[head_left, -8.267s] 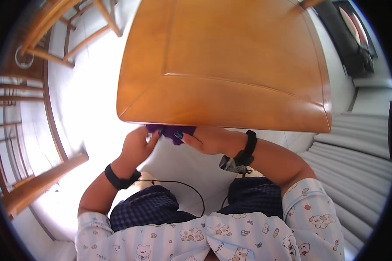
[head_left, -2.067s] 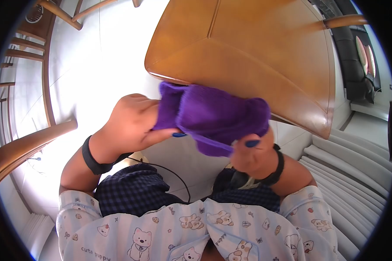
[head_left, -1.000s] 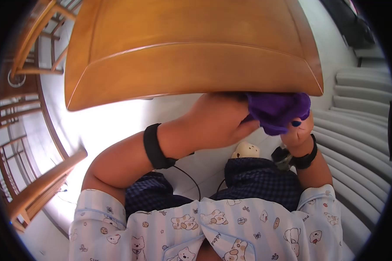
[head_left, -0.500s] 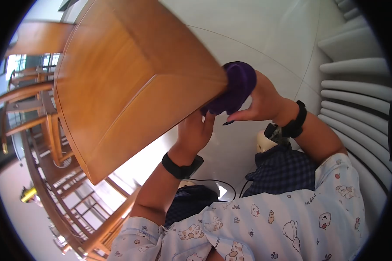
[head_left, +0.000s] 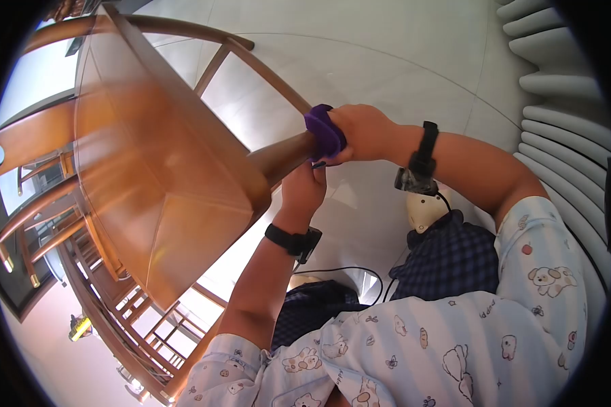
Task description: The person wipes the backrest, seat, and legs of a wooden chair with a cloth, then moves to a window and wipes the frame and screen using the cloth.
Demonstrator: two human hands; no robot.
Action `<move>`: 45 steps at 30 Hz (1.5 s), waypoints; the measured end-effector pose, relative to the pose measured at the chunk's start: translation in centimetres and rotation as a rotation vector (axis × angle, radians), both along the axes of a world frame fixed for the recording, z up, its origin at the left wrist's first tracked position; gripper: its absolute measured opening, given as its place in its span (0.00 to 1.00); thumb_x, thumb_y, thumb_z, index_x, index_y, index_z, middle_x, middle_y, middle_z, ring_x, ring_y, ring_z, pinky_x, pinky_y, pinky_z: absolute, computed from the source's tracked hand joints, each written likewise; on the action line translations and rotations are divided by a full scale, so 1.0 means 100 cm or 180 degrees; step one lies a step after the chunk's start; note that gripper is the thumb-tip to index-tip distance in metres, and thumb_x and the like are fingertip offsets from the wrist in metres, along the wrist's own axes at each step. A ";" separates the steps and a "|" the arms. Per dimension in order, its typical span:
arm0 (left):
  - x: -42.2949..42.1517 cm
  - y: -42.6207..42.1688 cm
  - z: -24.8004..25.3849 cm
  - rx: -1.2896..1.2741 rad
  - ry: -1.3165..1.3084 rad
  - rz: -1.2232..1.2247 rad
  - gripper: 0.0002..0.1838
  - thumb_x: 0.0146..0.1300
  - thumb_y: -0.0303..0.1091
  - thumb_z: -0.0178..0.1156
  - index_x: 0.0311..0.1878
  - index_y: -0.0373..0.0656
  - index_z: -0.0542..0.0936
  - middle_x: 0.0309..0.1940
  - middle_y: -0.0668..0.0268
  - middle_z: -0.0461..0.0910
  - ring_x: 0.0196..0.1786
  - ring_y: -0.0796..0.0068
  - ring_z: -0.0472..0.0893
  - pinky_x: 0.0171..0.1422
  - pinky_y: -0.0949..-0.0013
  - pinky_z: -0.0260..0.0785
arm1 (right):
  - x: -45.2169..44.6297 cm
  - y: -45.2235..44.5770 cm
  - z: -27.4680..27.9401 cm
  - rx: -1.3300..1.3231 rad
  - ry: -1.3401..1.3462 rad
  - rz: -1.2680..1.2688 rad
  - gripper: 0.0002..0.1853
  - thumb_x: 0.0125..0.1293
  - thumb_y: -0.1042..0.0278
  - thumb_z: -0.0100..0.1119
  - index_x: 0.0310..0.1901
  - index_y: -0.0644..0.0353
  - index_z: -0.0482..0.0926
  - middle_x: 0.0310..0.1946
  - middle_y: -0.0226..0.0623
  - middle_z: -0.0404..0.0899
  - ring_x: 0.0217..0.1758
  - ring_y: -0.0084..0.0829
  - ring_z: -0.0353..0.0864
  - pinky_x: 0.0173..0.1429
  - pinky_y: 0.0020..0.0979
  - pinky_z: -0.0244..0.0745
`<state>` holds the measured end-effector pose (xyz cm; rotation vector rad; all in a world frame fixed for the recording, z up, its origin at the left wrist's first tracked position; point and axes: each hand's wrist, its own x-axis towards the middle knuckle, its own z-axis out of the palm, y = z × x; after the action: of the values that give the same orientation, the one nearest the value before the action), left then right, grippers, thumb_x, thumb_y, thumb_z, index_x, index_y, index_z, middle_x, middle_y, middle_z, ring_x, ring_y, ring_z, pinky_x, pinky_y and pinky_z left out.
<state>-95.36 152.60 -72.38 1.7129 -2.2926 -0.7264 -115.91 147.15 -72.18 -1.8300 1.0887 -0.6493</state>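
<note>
Head view: gripping a purple cloth (head_left: 328,138) in the right hand (head_left: 360,129) and holding it around a wooden leg (head_left: 285,159), out past the corner of a chair seat (head_left: 163,169). Meeting the leg's long axis, slanting up and rightward from that corner, roughly in line with the right forearm (head_left: 478,152) and crosswise from below with the left. Holding the left hand (head_left: 304,193) just beneath the cloth, farther from it than the right; hiding those fingertips, so leaving pinching or mere touching impossible to tell.

The word "puppy" (head_left: 349,378) stands on the patterned shirt (head_left: 414,349)
</note>
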 end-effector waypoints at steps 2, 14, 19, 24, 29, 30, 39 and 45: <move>0.001 -0.006 -0.016 0.0249 -0.0242 -0.0058 0.19 0.64 0.37 0.53 0.54 0.37 0.74 0.48 0.45 0.75 0.52 0.41 0.73 0.57 0.48 0.64 | -0.001 -0.001 -0.029 0.0144 0.0228 0.0043 0.27 0.45 0.44 0.71 0.40 0.54 0.76 0.33 0.41 0.79 0.38 0.48 0.77 0.42 0.42 0.72; -0.030 -0.016 0.048 -0.0177 0.1323 0.0170 0.31 0.54 0.25 0.64 0.62 0.38 0.66 0.56 0.56 0.72 0.65 0.58 0.67 0.70 0.60 0.56 | -0.012 0.011 -0.040 -0.0134 -0.0324 0.0125 0.18 0.54 0.55 0.65 0.43 0.55 0.75 0.35 0.41 0.79 0.40 0.47 0.77 0.43 0.42 0.72; -0.053 -0.037 0.086 0.0577 0.2915 0.1093 0.19 0.57 0.20 0.63 0.49 0.39 0.66 0.43 0.63 0.76 0.52 0.72 0.75 0.62 0.67 0.65 | -0.009 0.012 -0.031 -0.0488 -0.0737 -0.0064 0.21 0.52 0.63 0.67 0.48 0.55 0.74 0.38 0.40 0.78 0.41 0.47 0.76 0.44 0.42 0.72; -0.044 -0.024 0.082 0.0448 0.2998 0.0970 0.14 0.59 0.19 0.61 0.41 0.41 0.65 0.38 0.62 0.77 0.44 0.78 0.76 0.54 0.72 0.69 | -0.004 0.013 -0.020 -0.0433 -0.1492 -0.0341 0.22 0.53 0.62 0.67 0.49 0.56 0.73 0.40 0.41 0.78 0.42 0.47 0.77 0.45 0.39 0.73; -0.013 0.022 0.094 0.0564 0.2634 0.0672 0.19 0.57 0.18 0.61 0.47 0.40 0.64 0.41 0.60 0.76 0.46 0.75 0.77 0.54 0.72 0.70 | -0.002 0.021 -0.009 -0.0089 -0.1486 -0.0484 0.21 0.53 0.60 0.67 0.47 0.57 0.74 0.38 0.42 0.78 0.41 0.48 0.77 0.45 0.40 0.73; -0.003 0.033 0.094 0.0627 0.2618 0.0609 0.19 0.57 0.18 0.61 0.48 0.40 0.64 0.40 0.60 0.76 0.48 0.74 0.77 0.55 0.72 0.69 | 0.002 0.023 -0.003 -0.0134 -0.1525 -0.0430 0.21 0.52 0.60 0.67 0.46 0.57 0.75 0.37 0.42 0.78 0.41 0.48 0.77 0.45 0.40 0.73; 0.066 0.155 0.143 0.0592 0.1425 0.1383 0.21 0.52 0.24 0.66 0.49 0.39 0.71 0.41 0.61 0.80 0.54 0.65 0.78 0.69 0.56 0.59 | 0.073 0.043 0.036 -0.1059 -0.1440 0.1222 0.18 0.42 0.61 0.66 0.35 0.61 0.76 0.39 0.43 0.72 0.47 0.46 0.71 0.53 0.41 0.66; 0.097 0.203 0.151 0.0319 0.1252 0.2144 0.28 0.53 0.21 0.64 0.58 0.37 0.69 0.49 0.62 0.76 0.54 0.66 0.76 0.65 0.63 0.65 | 0.132 0.056 0.031 -0.1342 -0.0949 0.2185 0.16 0.45 0.57 0.65 0.32 0.59 0.79 0.39 0.39 0.75 0.49 0.40 0.71 0.57 0.39 0.63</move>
<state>-85.61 172.86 -57.23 1.9896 -1.3207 -0.9180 -102.68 152.76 -69.05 -2.1965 0.0912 -0.7256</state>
